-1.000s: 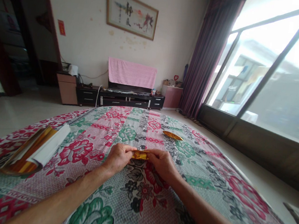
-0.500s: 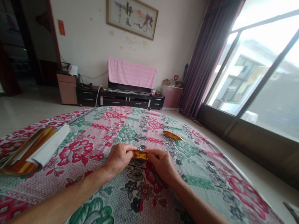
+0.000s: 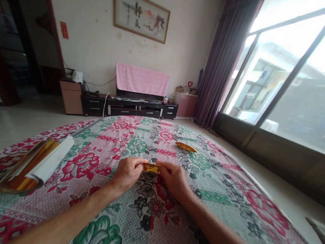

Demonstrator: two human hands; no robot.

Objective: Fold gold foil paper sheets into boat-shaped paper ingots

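A small strip of shiny gold foil paper is stretched between my two hands, just above the patterned tablecloth. My left hand pinches its left end between thumb and fingers. At the right end, my right hand grips it the same way. Both hands are closed, and their fingertips cover the ends of the foil. Beyond my right hand, a boat-shaped folded gold foil piece lies on the cloth, apart from both hands.
To the left on the table lies a stack of gold and white paper sheets, curled at the edges. Past the table's far edge stand a low black cabinet and a pink cloth over a screen. A large window is at right.
My hands stay on the foil in nearly the same place; the foil strip looks slightly flatter. The whole view has shifted a little.
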